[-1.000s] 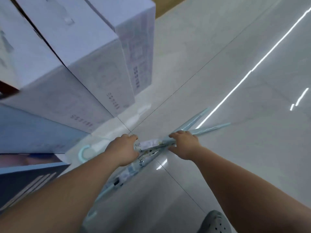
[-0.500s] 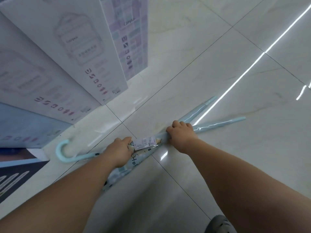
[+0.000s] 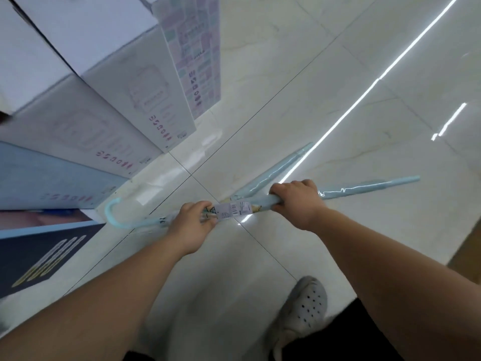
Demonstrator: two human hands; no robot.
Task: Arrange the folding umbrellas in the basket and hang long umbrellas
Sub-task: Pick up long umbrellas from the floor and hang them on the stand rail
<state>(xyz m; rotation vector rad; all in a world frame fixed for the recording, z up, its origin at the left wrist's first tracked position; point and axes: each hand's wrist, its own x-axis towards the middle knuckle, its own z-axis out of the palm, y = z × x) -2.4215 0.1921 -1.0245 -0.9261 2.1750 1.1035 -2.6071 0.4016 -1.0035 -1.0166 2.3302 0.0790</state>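
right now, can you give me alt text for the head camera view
The left hand and right hand grip a long light-blue umbrella with a curved handle and a paper tag, over a glossy tiled floor. A second blue umbrella angles away behind it; stacked boxes stand on the left.

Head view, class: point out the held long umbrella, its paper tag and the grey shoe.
long umbrella (image 3: 263,205): head view, wrapped canopy beside its tag.
paper tag (image 3: 233,210): head view, middle of the label.
grey shoe (image 3: 307,306): head view, perforated upper.
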